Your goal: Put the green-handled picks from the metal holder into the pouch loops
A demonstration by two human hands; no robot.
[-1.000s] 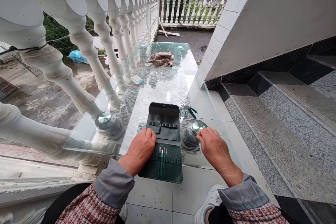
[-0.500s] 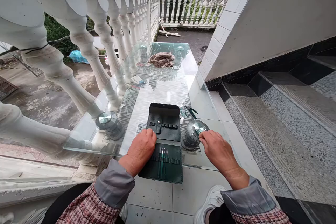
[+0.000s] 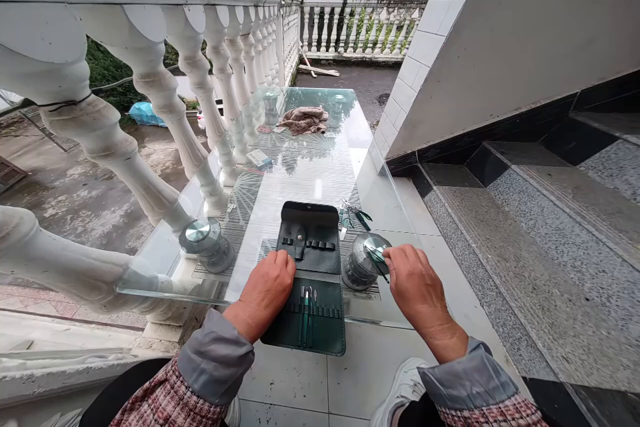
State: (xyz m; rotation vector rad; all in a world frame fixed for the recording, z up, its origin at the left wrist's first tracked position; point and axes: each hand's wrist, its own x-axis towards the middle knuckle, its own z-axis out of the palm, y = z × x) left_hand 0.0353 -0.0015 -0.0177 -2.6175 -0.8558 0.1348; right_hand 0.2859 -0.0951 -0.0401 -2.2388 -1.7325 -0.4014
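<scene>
A dark green and black manicure case (image 3: 315, 260) lies unfolded at the near end of the glass table, its lower flap over the front edge. Several slim green-handled tools (image 3: 307, 317) stand in the loops of the lower flap. My left hand (image 3: 265, 292) is closed on the case's left edge near the fold. To the right of the case, my right hand (image 3: 414, 287) pinches slim green metal tools (image 3: 376, 257) above a round table leg. Their exact kind is too small to tell. Beyond that leg, loose nippers and small metal tools (image 3: 354, 215) lie on the glass.
The glass table (image 3: 235, 213) stretches away, with a crumpled brown cloth (image 3: 303, 120) at its far end and a small card (image 3: 259, 158) on the left. A white balustrade (image 3: 165, 107) runs along the left side. Stone steps (image 3: 500, 227) rise on the right.
My right hand has shifted slightly right, and more of the green tools shows in its fingers. My left hand stays on the case. The view has tilted up slightly.
</scene>
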